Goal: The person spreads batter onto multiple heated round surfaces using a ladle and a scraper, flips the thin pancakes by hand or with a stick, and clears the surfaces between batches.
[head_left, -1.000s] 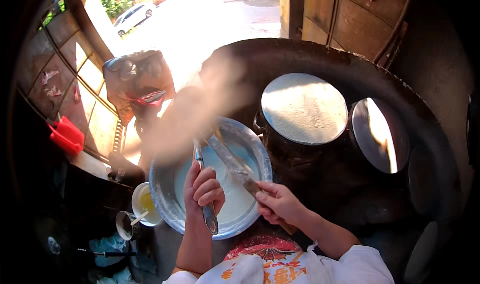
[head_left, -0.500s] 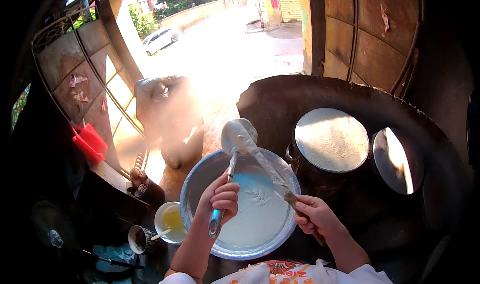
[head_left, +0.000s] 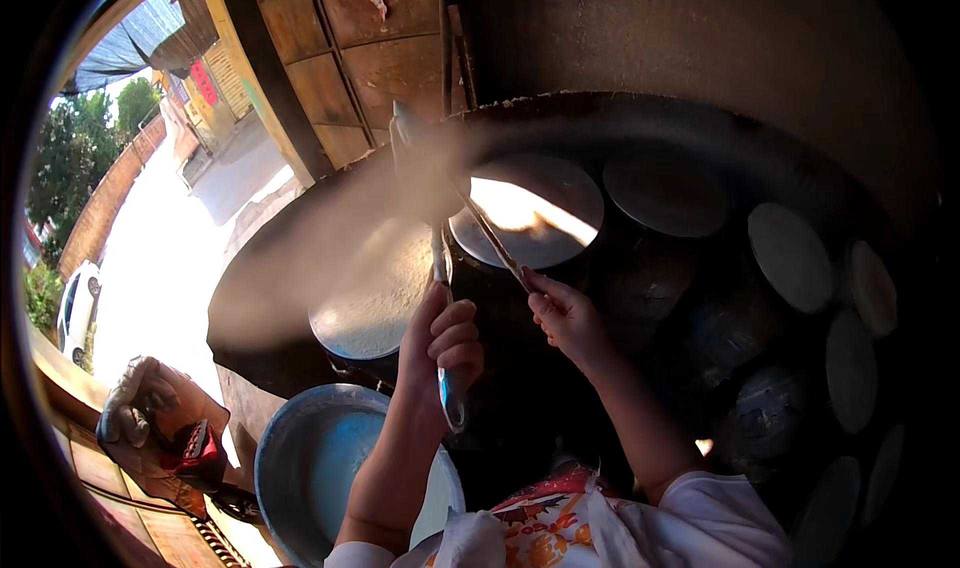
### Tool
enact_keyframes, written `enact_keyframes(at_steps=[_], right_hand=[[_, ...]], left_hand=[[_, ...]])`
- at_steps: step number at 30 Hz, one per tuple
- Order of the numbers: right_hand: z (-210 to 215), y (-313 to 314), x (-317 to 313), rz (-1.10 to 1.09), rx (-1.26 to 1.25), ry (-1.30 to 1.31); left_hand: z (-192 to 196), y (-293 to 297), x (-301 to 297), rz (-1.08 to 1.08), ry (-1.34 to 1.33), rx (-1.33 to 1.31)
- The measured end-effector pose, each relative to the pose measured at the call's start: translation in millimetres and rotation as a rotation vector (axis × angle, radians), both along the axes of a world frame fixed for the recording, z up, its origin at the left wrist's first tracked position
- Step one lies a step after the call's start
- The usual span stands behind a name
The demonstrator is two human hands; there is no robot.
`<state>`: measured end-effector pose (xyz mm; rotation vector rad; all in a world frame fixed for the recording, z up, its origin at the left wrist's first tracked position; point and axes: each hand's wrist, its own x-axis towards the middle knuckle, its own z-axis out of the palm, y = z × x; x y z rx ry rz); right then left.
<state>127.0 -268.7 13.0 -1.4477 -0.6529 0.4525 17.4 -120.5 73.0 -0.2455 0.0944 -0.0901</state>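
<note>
Two hands, seemingly two utensils

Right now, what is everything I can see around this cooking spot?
Basin: one, grey metal, white liquid inside, lower left.
Ladle: one, blue handle, in the left hand.
Thin stick: one, brown, in the right hand.
Round cooking plates: several, pale, set around the dark stove.
Steam: white cloud, centre left.
Car: one, white, on the street at far left.
Left hand: one, centre.
Right hand: one, centre right.
</note>
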Motion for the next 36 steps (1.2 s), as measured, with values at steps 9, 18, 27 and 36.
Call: enact_keyframes(at_steps=[9, 18, 27, 36], right_hand=[[-93.5, -117.0, 79.3, -0.399, -0.227, 0.347], [-143.7, -38.6, 150.5, -0.591, 0.138, 0.651], [-142.7, 43.2, 218.9, -0.817, -0.263, -0.549], [-167.1, 49.2, 219.5, -0.836, -0.398, -0.514]], left_hand=[[-52.1, 7.1, 192.2, -0.282, -0.108, -0.148], [-86.8, -9.7, 269.0, -0.255, 0.421, 1.544], [-134.4, 50.9, 331.3, -0.082, 0.43, 1.955], [-167.9, 107.5, 325.4, -0.005, 0.525, 2.08]])
